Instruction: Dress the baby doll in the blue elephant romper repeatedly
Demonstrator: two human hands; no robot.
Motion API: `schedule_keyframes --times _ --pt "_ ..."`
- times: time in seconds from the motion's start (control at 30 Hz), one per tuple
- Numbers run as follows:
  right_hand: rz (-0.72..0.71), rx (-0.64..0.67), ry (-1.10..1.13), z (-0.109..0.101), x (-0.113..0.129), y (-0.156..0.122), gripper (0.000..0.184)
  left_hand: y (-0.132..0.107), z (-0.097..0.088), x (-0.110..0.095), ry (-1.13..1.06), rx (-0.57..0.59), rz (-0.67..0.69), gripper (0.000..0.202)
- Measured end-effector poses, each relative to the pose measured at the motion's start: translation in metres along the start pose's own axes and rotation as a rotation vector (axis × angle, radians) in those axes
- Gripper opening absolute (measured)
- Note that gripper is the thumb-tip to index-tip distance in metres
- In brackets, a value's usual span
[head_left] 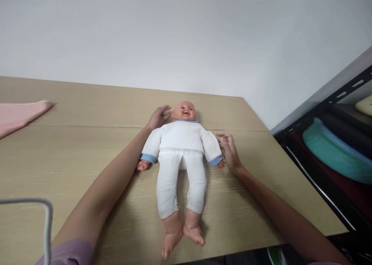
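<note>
A baby doll [181, 137] lies on its back on the wooden table [250, 210], head toward the wall and bare feet toward me. It wears a white long-sleeved top with blue collar and cuffs, and white trousers. My left hand [159, 117] rests beside the doll's head, fingers extended and thumb side partly hidden. On the other side, my right hand [229, 148] is next to the doll's sleeve, its fingers loosely curved and apart. Whether the fingertips touch the sleeve is hard to tell. Neither hand grips anything.
Pink cloth [20, 116] lies at the table's left edge. A grey bent rod or cable [35, 200] shows at lower left. To the right stands a black metal shelf [319, 193] holding a teal item [334, 152]. A pale wall [130, 36] rises behind the table.
</note>
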State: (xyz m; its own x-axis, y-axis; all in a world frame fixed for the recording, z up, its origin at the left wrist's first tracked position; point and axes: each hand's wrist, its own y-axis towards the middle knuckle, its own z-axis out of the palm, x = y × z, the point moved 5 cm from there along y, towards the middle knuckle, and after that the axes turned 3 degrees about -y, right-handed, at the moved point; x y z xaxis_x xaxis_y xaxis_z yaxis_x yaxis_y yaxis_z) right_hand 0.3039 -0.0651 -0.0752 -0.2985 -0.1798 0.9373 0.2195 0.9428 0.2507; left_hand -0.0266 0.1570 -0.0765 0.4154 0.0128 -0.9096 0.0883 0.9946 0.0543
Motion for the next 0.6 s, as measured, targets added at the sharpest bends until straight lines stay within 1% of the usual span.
schedule_keyframes --times 0.07,0.17,0.27,0.33,0.4,0.43,0.5,0.53,0.57,0.6 --pt "0.010 -0.021 0.001 0.000 0.000 0.000 0.045 -0.007 -0.007 -0.006 0.009 -0.037 0.038 0.051" --pt "-0.097 -0.139 -0.075 -0.007 0.007 0.000 0.037 -0.025 -0.013 -0.015 0.054 -0.083 0.074 0.048" --pt "-0.274 -0.261 -0.127 -0.016 0.030 -0.007 0.024 -0.048 -0.017 -0.026 0.150 -0.115 0.086 0.041" --pt "-0.380 -0.302 -0.160 -0.020 0.054 -0.022 0.021 -0.065 -0.019 -0.034 0.253 -0.138 0.079 0.032" --pt "-0.467 -0.303 -0.190 -0.021 0.081 -0.049 0.021 -0.083 -0.022 -0.045 0.382 -0.172 0.077 0.023" --pt "-0.512 -0.288 -0.203 -0.022 0.095 -0.067 0.020 -0.093 -0.023 -0.051 0.447 -0.190 0.085 0.020" --pt "-0.643 -0.242 -0.224 -0.024 0.118 -0.111 0.014 -0.118 -0.019 -0.065 0.546 -0.219 0.113 0.013" --pt "-0.734 -0.232 -0.251 -0.027 0.126 -0.137 0.011 -0.133 -0.014 -0.073 0.591 -0.226 0.135 0.013" --pt "-0.843 -0.214 -0.291 -0.030 0.131 -0.165 0.011 -0.151 -0.007 -0.082 0.651 -0.229 0.168 0.017" --pt "-0.976 -0.193 -0.328 -0.033 0.132 -0.194 0.017 -0.173 0.003 -0.090 0.715 -0.226 0.210 0.021"
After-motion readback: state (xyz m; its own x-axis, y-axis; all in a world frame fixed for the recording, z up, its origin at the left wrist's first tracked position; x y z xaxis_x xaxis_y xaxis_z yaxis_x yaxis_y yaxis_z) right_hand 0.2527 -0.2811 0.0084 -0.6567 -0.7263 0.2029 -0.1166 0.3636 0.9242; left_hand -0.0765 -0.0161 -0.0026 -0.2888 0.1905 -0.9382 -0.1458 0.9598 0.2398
